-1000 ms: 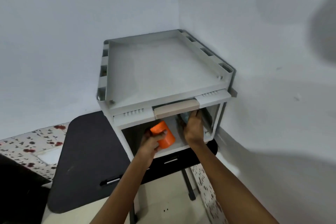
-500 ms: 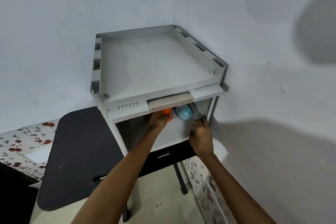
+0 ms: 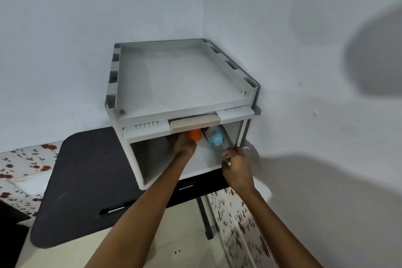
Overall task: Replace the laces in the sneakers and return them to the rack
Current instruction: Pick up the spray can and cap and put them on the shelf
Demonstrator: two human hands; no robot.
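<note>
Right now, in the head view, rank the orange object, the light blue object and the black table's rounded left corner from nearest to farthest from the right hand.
From the right hand:
1. light blue object: just up-left, inside the rack.
2. orange object: further left, at the left hand.
3. black table's rounded left corner: far left, outside the rack.

Left hand (image 3: 185,144) reaches toward 12 o'clock, fingers hidden; right hand (image 3: 237,168) at its 4 o'clock, fingers curled.

Both forearms (image 3: 152,213) are seen uncovered up to the picture's lower edge; the left hand (image 3: 185,144) and right hand (image 3: 236,168) are likewise left bare.
</note>
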